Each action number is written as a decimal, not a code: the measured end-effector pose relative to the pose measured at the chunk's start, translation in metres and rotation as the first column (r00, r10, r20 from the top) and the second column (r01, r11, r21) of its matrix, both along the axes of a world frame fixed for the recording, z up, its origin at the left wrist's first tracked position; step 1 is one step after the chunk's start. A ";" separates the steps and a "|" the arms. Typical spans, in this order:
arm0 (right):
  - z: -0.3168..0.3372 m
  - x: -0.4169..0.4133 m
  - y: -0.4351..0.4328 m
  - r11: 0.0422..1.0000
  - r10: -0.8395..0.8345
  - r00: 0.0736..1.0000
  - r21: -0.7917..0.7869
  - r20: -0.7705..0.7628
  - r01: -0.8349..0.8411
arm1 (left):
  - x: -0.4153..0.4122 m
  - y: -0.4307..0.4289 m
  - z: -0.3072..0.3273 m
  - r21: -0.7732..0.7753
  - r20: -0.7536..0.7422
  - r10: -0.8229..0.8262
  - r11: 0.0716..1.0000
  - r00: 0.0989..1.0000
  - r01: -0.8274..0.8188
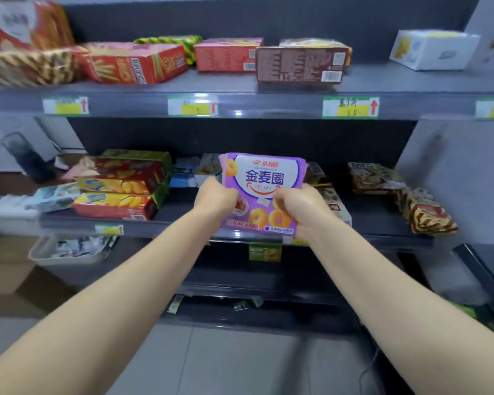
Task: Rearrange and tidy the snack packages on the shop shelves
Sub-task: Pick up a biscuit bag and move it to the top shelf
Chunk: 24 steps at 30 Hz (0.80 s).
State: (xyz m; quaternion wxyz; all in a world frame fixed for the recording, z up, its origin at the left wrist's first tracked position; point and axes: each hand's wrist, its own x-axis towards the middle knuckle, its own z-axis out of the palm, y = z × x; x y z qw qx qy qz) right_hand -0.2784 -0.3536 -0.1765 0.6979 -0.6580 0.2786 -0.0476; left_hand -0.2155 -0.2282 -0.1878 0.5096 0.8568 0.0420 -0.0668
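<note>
Both arms are out in front, and the purple snack package (pixel 264 181) is up between them. It is held upright with its printed face toward the camera, right in front of the middle shelf (pixel 180 208). The left hand (pixel 216 196) has its grip curled round the pack's lower left edge. The right hand (pixel 295 206) has its grip curled over the lower right corner, fingers across the front of the wrapper. So that's 2 hands, 1 pack, both grips full. A pink edge shows along its left side, but whether a second pack sits behind it, I cannot tell.

On the left of that shelf, 3 red-and-yellow boxes (pixel 117 192) lie flat in a stack with green boxes behind. Blue-and-white packs (pixel 184 172) sit just beside the left hand. To the right, brown patterned packets (pixel 374 178) lie further back, and a striped brown packet (pixel 425 213) tilts near the front edge at the far right.

Up on the top shelf (pixel 268 106) there is a red stick-biscuit box (pixel 134 62), a pink-red box (pixel 227 54) and a brown box (pixel 300 62) with its back side out. A white box (pixel 434 49) sits well apart on the right. Yellow price tags (pixel 350 107) line the rail. Low on the left, a grey basket (pixel 72 249) holds wrapped items.
</note>
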 end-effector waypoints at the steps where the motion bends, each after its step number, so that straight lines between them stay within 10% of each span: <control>1: 0.003 0.006 0.013 1.000 0.022 1.000 -0.011 0.010 -0.022 | 0.000 0.015 0.004 0.005 0.018 0.024 1.000 1.000 -0.024; 24: 0.178 0.162 0.350 0.951 0.303 0.849 -0.084 0.433 -0.297 | 0.113 0.357 0.182 -0.360 0.546 0.423 0.898 0.723 -0.253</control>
